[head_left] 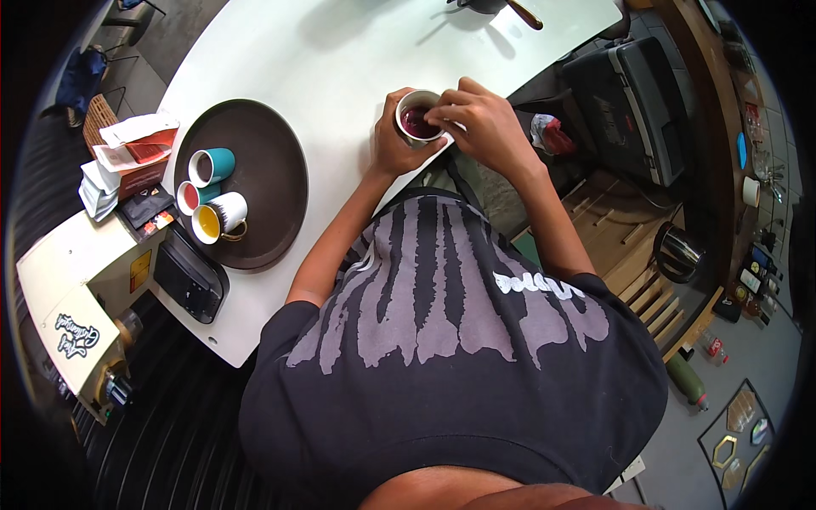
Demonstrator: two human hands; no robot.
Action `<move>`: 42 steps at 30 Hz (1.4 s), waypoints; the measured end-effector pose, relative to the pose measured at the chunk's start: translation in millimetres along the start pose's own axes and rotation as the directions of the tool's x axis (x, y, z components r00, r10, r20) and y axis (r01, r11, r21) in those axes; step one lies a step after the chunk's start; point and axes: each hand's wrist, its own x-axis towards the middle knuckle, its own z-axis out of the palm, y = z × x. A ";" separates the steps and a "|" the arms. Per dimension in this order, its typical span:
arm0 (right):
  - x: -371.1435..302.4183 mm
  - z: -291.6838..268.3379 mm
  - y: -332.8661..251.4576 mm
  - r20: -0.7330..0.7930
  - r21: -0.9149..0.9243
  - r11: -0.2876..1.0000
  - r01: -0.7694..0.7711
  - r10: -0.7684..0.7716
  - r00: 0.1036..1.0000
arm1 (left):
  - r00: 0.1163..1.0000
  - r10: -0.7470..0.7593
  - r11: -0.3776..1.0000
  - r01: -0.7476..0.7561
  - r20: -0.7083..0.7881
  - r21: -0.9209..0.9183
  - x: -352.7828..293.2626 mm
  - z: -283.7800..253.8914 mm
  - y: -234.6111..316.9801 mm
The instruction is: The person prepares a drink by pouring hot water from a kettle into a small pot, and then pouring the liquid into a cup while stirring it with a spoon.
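Observation:
Just ahead of my body, over the near edge of the white table, is a light-rimmed cup (419, 95) with dark red liquid (416, 122) in it. My left hand (395, 140) wraps round its left side and holds it. Over the cup's right rim, my right hand (476, 121) has its fingers bent and pinched together above the liquid; anything between them is too small to make out. To the left lies a round dark brown tray (268, 178). Grouped on it are a teal cup (223, 160), a second teal cup (204, 191) and a white cup (232, 206) with yellow contents.
Paper packets (140, 153) stand left of the tray, near a black device (189, 276) and a cream machine (64, 310). At the far edge rests a dark pan with a wooden handle (525, 15). A dark case (620, 110) and a kettle (677, 253) are at the right.

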 end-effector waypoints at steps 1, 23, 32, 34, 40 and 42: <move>0.8 -0.2 -0.2 -0.001 -0.001 1.000 -0.001 0.001 1.000 | 1.000 0.008 1.000 -0.008 0.020 -0.019 0.8 -0.1 0.1; 6.3 -5.6 -5.4 0.020 -0.113 0.992 0.061 -0.059 0.998 | 0.979 0.178 0.963 -0.153 -0.098 0.222 3.5 4.1 3.6; 4.0 -3.6 -6.4 0.008 -0.089 0.994 0.063 -0.062 0.998 | 0.963 0.229 0.933 -0.176 -0.143 0.314 4.1 9.7 9.6; 3.6 -2.0 -7.6 0.042 -0.026 0.997 0.079 -0.078 0.996 | 0.957 0.220 0.929 -0.146 -0.191 0.339 3.3 11.6 6.3; 3.6 3.7 -11.8 -0.048 -0.041 0.997 -0.061 0.059 0.997 | 0.950 0.246 0.903 -0.152 -0.193 0.403 3.1 14.7 0.8; 4.3 6.6 -12.6 -0.102 -0.039 0.996 -0.082 0.077 0.992 | 0.947 0.261 0.892 -0.162 -0.187 0.422 2.7 13.6 0.0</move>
